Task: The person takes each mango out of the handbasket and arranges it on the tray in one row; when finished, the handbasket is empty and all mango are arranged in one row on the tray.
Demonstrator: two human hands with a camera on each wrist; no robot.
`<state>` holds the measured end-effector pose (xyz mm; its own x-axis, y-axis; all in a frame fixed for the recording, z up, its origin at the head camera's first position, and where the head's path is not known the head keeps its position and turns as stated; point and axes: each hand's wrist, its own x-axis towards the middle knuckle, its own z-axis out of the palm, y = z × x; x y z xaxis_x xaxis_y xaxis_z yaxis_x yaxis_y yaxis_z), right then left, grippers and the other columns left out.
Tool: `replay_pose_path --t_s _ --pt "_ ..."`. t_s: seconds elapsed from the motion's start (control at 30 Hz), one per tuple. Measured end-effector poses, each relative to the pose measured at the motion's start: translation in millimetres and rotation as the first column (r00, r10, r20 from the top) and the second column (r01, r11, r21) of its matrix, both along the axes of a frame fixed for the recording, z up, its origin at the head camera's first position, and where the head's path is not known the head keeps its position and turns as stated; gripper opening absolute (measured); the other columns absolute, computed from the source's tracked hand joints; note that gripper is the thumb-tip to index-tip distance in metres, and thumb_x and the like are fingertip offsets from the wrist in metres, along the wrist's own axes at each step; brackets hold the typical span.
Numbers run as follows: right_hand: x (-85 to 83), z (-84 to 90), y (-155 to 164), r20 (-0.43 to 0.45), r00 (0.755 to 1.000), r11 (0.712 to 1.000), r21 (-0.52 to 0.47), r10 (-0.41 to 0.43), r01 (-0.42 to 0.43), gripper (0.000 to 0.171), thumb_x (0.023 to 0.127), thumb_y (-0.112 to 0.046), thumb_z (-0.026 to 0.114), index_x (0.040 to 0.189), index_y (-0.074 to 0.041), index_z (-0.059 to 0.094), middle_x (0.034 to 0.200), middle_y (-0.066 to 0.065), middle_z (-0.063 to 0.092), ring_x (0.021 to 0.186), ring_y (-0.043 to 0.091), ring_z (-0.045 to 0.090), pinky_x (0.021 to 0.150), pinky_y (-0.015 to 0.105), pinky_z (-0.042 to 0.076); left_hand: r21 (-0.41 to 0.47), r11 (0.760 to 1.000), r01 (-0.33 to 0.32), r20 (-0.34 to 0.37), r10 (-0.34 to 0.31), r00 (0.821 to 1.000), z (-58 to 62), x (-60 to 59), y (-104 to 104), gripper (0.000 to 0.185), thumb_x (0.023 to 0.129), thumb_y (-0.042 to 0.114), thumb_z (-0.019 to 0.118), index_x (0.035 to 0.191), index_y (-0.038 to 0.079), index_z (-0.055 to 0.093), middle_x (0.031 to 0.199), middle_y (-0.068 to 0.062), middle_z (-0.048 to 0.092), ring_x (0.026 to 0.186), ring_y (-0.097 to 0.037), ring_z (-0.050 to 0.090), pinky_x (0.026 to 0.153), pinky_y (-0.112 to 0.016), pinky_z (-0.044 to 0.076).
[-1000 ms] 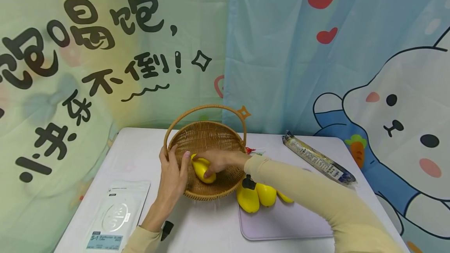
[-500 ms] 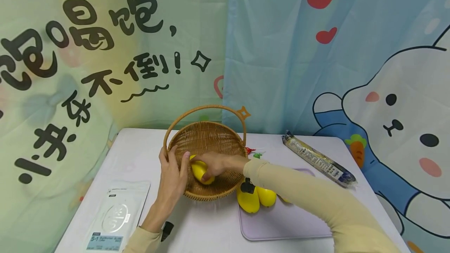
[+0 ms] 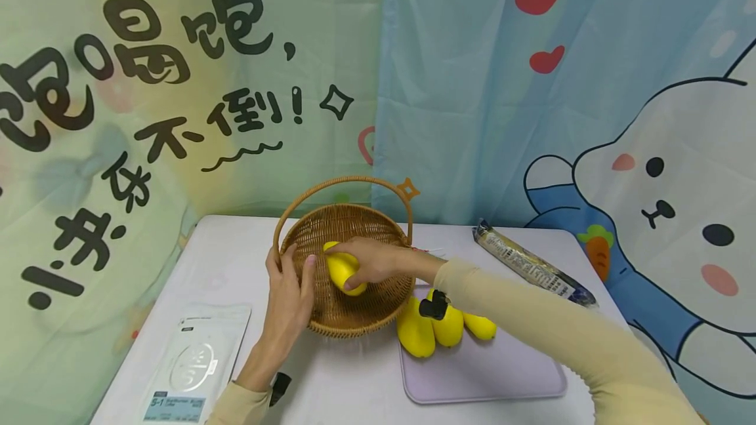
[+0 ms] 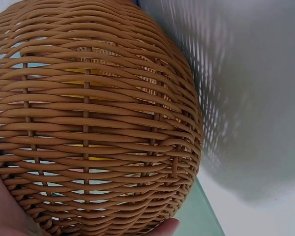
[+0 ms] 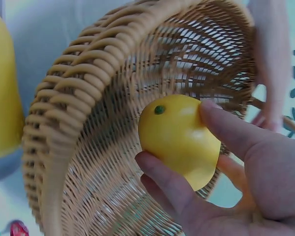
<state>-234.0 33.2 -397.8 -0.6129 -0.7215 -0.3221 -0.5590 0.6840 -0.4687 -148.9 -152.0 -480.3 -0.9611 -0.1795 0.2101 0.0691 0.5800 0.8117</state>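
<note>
A smooth yellow pear-shaped toy fruit (image 3: 344,271) sits in the grasp of the right hand (image 3: 378,262), thumb on one side and fingers (image 5: 169,184) curled under the other, held just above the floor of the round woven wicker basket (image 3: 378,303) rather than resting on it; the right wrist view shows a small dark dot at the fruit's (image 5: 179,138) end and the weave behind it. The left hand (image 3: 288,294) clasps the basket's near-left rim with its fingers hooked over the edge, which looks meant to steady the light basket and tip its opening toward the reaching hand; from the left wrist view only the basket's outer wall (image 4: 96,118) and a sliver of palm show, with yellow glinting through the gaps. Just right of the basket, a bunch of yellow toy bananas with a black stem (image 3: 440,326) lies on a pale lilac cutting mat (image 3: 502,372). All of it stands on a white table (image 3: 354,385), with a long foil-wrapped packet (image 3: 534,271) at the far right and a flat white pouch with a label (image 3: 197,363) at the near left.
</note>
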Motion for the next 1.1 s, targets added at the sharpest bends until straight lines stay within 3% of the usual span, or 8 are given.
replay_pose_path --t_s 0.33,0.43,0.6,0.93,1.1 --pt "25.5 38.3 41.7 -0.007 0.998 0.995 -0.085 -0.055 0.054 0.073 0.092 -0.024 0.077 0.156 -0.021 0.042 0.161 0.008 0.039 0.151 0.029 0.032 0.12 0.051 0.033 -0.002 1.0 -0.005 -0.004 0.005 1.0 0.2 0.5 0.5 0.072 0.106 0.056 0.035 0.156 0.004 0.03 0.166 -0.023 0.006 0.139 -0.046 0.044 0.109 -0.058 0.045" --pt "35.1 48.3 59.4 -0.004 0.998 0.992 -0.107 -0.07 0.069 0.074 0.092 -0.024 0.077 0.156 -0.021 0.041 0.162 0.008 0.036 0.149 0.029 0.034 0.118 0.052 0.035 0.002 1.0 -0.006 0.006 0.006 1.0 -0.1 0.9 0.7 0.073 0.106 0.057 0.035 0.157 0.005 0.03 0.166 -0.024 0.004 0.139 -0.048 0.043 0.108 -0.059 0.045" --pt "48.4 61.8 98.8 -0.01 0.992 0.985 -0.128 -0.122 0.12 0.073 0.092 -0.027 0.077 0.156 -0.022 0.041 0.161 0.01 0.037 0.134 0.03 0.05 0.103 0.05 0.048 0.017 1.0 -0.007 0.007 0.007 1.0 0.0 0.6 0.1 0.074 0.106 0.058 0.035 0.157 0.005 0.029 0.167 -0.025 0.0 0.139 -0.049 0.043 0.106 -0.059 0.046" --pt "63.8 71.3 191.1 -0.044 0.945 0.943 -0.096 -0.325 0.32 0.075 0.092 -0.031 0.076 0.156 -0.017 0.04 0.16 0.018 0.038 0.131 0.041 0.052 0.099 0.057 0.052 0.031 0.999 -0.018 0.005 0.017 1.0 2.7 0.3 0.5 0.077 0.105 0.058 0.036 0.159 0.005 0.023 0.166 -0.023 0.002 0.138 -0.05 0.044 0.107 -0.06 0.044" --pt "71.7 69.5 228.3 -0.081 0.918 0.92 -0.1 -0.388 0.38 0.074 0.092 -0.032 0.076 0.154 -0.012 0.042 0.157 0.025 0.038 0.126 0.044 0.054 0.091 0.053 0.057 0.033 0.999 0.001 0.019 -0.002 1.0 1.5 1.1 0.7 0.078 0.105 0.059 0.035 0.16 0.006 0.021 0.166 -0.023 0.0 0.138 -0.05 0.042 0.107 -0.061 0.044"
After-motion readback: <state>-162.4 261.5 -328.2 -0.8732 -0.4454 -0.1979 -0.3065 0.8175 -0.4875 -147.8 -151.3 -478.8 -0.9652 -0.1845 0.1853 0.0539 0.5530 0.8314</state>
